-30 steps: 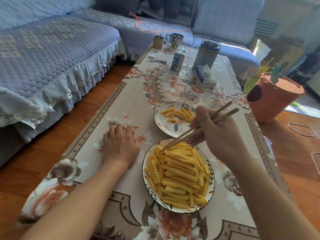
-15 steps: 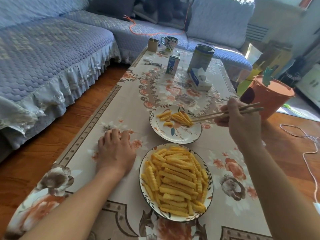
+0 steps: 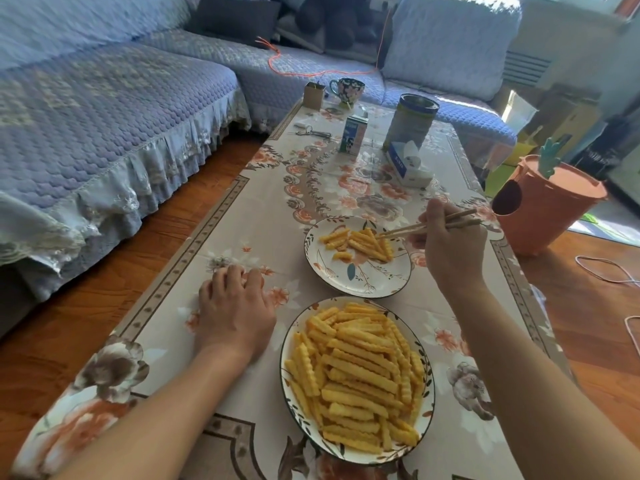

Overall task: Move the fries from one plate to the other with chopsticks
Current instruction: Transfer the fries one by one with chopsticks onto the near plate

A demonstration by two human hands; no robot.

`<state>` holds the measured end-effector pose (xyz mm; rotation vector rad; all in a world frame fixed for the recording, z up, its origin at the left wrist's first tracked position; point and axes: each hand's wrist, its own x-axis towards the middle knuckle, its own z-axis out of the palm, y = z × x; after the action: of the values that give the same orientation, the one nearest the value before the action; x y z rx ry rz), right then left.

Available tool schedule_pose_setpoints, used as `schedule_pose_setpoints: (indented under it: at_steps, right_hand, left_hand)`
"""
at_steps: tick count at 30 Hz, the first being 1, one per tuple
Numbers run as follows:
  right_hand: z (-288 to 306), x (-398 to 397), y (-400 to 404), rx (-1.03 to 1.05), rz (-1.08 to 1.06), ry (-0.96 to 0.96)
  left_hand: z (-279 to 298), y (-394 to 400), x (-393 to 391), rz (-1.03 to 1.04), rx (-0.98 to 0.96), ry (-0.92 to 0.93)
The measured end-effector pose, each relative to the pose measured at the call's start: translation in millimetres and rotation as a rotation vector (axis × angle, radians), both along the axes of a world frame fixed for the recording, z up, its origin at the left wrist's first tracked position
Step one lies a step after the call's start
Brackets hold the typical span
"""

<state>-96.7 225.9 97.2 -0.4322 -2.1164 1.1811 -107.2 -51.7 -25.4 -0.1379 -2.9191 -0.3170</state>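
Fingers (image 3: 437,220) of the right hand (image 3: 450,249) grasp wooden chopsticks (image 3: 420,227), tips over the far plate (image 3: 363,284); the heaped yellow crinkle fries (image 3: 360,372) lie nearer, below-left. Left hand (image 3: 235,311) rests relaxed on the surface (image 3: 242,220).

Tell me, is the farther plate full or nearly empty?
Nearly empty: the far plate holds a few fries, most of its patterned surface showing.

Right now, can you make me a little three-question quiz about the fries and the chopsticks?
1. True or false: the right hand holds the chopsticks.
2. Which plate holds more fries: A, the near plate, or B, the far plate?
3. Fill in: the left hand rests on the ____.

Key: 1 true. 2 A. 3 tablecloth.
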Motion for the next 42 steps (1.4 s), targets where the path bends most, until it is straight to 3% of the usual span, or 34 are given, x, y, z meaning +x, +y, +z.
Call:
schedule_pose_setpoints:
  at_steps: [11, 17, 22, 26, 28, 31, 33, 37, 42]
  right_hand:
    - [-4.7, -6.6, -8.5, 0.013, 0.012, -0.004]
    - [39.7, 33.7, -10.2, -0.292, 0.016, 0.069]
    - [90.7, 95.4, -12.1, -0.268, 0.114, 0.049]
    - [113.9, 131.2, -20.5, -0.137, 0.173, -0.054]
    - [114.1, 134.7, -24.1, -0.071, 0.181, -0.121]
    - [104.5, 129.3, -35.1, -0.012, 0.174, -0.194]
    - [95.9, 124.5, -44.9, 0.000, 0.177, -0.227]
    - [77.4, 120.4, -52.0, -0.041, 0.227, -0.263]
    - [76.2, 111.1, -22.2, -0.236, 0.081, -0.103]
  left_hand:
    - [0.9, -0.8, 1.1, -0.012, 0.014, 0.006]
    - [3.0, -1.3, 2.1, -0.017, 0.026, -0.004]
    - [8.9, -1.0, 4.0, -0.012, 0.071, -0.059]
    - [23.5, -8.9, 7.2, 0.008, 0.186, -0.162]
    - [43.5, -11.4, 5.7, -0.026, 0.177, -0.343]
    - [76.1, -11.8, 14.8, -0.085, 0.402, -0.687]
    - [82.4, -12.4, 23.5, -0.150, 0.427, -0.724]
    - [79.5, -20.8, 38.3, -0.236, 0.268, -0.698]
    - [74.8, -38.3, 40.4, -0.247, 0.218, -0.729]
